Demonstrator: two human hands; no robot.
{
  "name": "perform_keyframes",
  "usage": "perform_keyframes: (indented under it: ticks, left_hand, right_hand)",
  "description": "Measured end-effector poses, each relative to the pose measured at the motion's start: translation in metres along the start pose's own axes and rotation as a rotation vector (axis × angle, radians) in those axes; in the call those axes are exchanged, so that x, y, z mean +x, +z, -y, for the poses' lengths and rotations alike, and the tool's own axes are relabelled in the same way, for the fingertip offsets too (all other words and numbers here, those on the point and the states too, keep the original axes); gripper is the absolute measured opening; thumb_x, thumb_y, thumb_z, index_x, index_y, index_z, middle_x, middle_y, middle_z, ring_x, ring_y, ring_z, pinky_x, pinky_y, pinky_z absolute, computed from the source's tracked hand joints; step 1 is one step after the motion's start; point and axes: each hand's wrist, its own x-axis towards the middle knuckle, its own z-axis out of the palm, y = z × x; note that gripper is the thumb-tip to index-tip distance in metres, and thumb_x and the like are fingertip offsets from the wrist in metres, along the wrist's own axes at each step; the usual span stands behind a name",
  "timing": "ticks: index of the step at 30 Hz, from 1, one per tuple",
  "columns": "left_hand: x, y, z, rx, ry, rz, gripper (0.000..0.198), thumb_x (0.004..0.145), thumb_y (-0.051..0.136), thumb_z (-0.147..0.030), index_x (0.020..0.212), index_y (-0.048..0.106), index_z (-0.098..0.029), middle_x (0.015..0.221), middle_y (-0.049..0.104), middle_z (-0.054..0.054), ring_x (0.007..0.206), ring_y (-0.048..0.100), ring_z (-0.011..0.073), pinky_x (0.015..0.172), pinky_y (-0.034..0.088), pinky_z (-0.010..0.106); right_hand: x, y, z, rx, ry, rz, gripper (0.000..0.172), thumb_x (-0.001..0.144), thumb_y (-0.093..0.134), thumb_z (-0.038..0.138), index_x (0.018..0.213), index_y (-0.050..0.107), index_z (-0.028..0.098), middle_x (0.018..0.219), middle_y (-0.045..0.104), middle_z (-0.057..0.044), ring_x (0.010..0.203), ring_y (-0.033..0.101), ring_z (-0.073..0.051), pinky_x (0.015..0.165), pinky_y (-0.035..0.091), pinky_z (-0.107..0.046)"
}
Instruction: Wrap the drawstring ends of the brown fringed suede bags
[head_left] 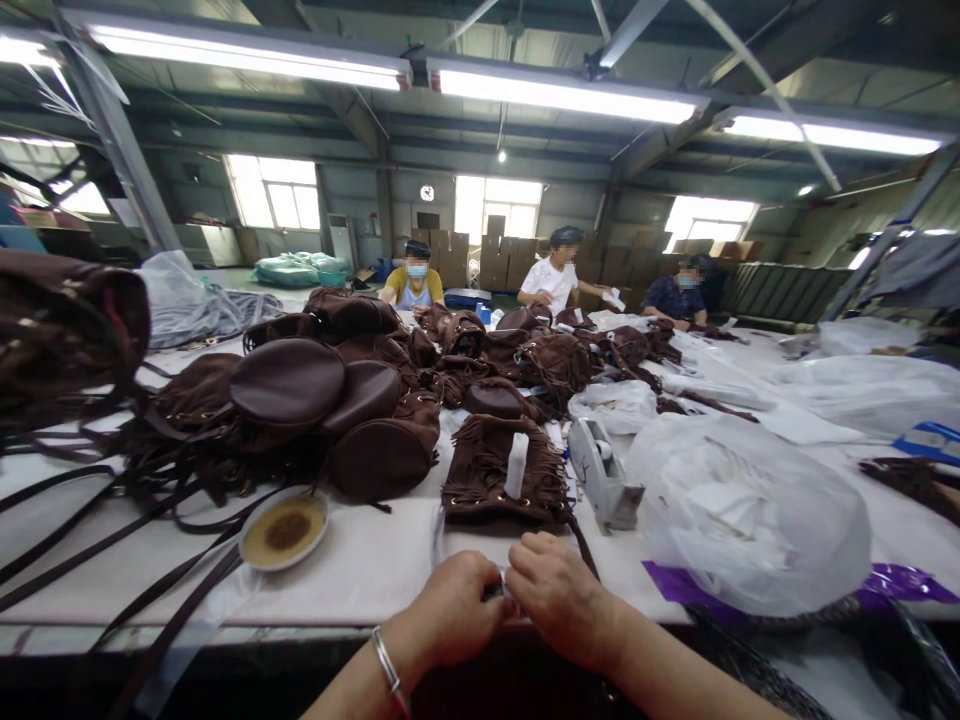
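Both hands are together at the table's front edge, their fingers almost touching. My left hand [459, 608], with a silver bangle at the wrist, is closed; a small dark bit shows at its fingertips, too little to name. My right hand [561, 598] is curled shut beside it, and its fingers hide whatever they pinch. Just beyond them lies a dark brown fringed bag [480, 470] with metal eyelets. A white wrapped strip [517, 466] stands up on the bag, and a dark strap runs down its right side towards my right hand.
Many brown bags [289, 382] are heaped at the left and back. A bowl of yellowish stuff [262, 536] stands left, a tape dispenser [604, 475] right, beside a clear plastic bag of white material [750, 510]. Several co-workers [553, 275] are across the table [375, 570].
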Motion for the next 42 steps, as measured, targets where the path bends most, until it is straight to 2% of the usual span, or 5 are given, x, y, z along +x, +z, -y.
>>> perform_keyframes:
  ticks: [10,15,20,29,42]
  left_hand:
    - [-0.003,0.000,-0.007,0.038,-0.041,0.046,0.024,0.081,0.056,-0.035,0.078,0.073,-0.018,0.075,0.073,0.007,0.066,0.059,0.0182,0.058,0.032,0.029]
    - [-0.005,-0.003,-0.008,0.101,-0.041,0.040,0.026,0.084,0.056,-0.039,0.085,0.074,-0.020,0.083,0.075,0.009,0.074,0.063,0.0214,0.064,0.036,0.030]
    - [-0.005,-0.005,-0.008,0.138,0.014,0.024,0.025,0.087,0.055,-0.036,0.088,0.074,-0.021,0.086,0.075,0.008,0.077,0.065,0.0220,0.066,0.038,0.029]
    - [-0.003,0.004,-0.006,0.167,0.038,-0.041,0.025,0.087,0.057,-0.040,0.081,0.072,-0.021,0.082,0.075,0.009,0.074,0.066,0.0240,0.059,0.032,0.031]
    - [0.005,0.005,0.002,0.164,0.037,0.011,0.029,0.095,0.049,-0.042,0.100,0.069,-0.021,0.098,0.076,0.011,0.089,0.069,0.0279,0.072,0.044,0.032]
  right_hand:
    - [0.010,-0.016,-0.018,0.581,0.317,0.207,0.018,0.081,0.063,0.013,0.065,0.071,0.016,0.065,0.060,0.001,0.065,0.055,-0.011,0.061,0.037,-0.022]
    - [0.016,-0.014,-0.019,0.635,0.498,0.204,0.014,0.073,0.071,0.017,0.084,0.078,0.020,0.082,0.068,0.000,0.078,0.060,-0.014,0.069,0.040,-0.022]
    - [0.014,-0.015,-0.015,0.665,0.394,0.280,0.016,0.077,0.066,0.017,0.085,0.079,0.021,0.084,0.068,-0.001,0.082,0.061,-0.016,0.073,0.041,-0.023]
    - [0.011,-0.005,-0.009,0.737,0.531,0.178,0.015,0.069,0.065,0.006,0.061,0.072,0.018,0.067,0.062,0.003,0.069,0.058,-0.013,0.063,0.039,-0.023]
    - [-0.002,0.019,-0.001,0.192,0.199,-0.185,0.018,0.084,0.056,0.007,0.070,0.056,0.018,0.077,0.059,-0.004,0.076,0.048,-0.019,0.070,0.037,-0.032]
